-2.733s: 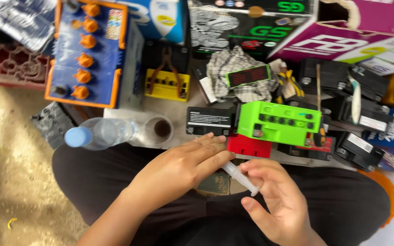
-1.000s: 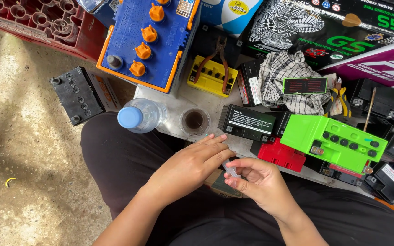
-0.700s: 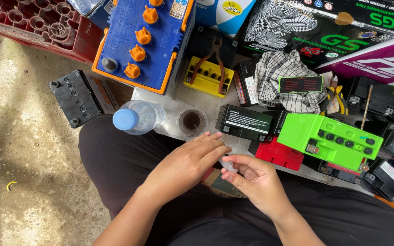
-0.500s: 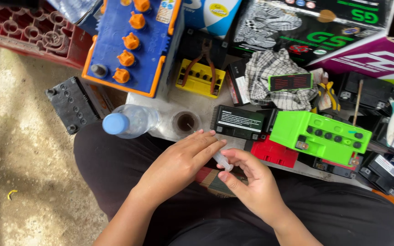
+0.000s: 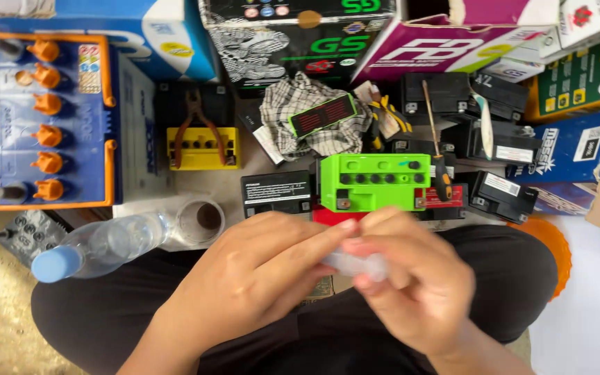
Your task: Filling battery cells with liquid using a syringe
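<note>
Both of my hands meet over my lap on a small clear plastic tube [image 5: 355,263]. My right hand [image 5: 411,285] grips the tube in its fingers. My left hand [image 5: 258,271] reaches across with its fingertips pinching the tube's left end. The picture is blurred there, so the tube's details are unclear. Just beyond my hands sits a bright green battery [image 5: 373,182], with a red battery [image 5: 328,217] partly hidden under it and a small black battery [image 5: 276,193] to its left.
A clear water bottle with a blue cap [image 5: 98,246] lies at my left knee beside a cut plastic cup [image 5: 199,221]. A large blue battery with orange caps [image 5: 50,121], pliers on a yellow battery [image 5: 201,135], a screwdriver [image 5: 435,139], a checked rag [image 5: 307,114] and cardboard boxes [image 5: 300,35] crowd the area ahead.
The view has swung right and drawn closer. My hands stay together on the tube, now nearer the green battery in the picture and blurred by motion.
</note>
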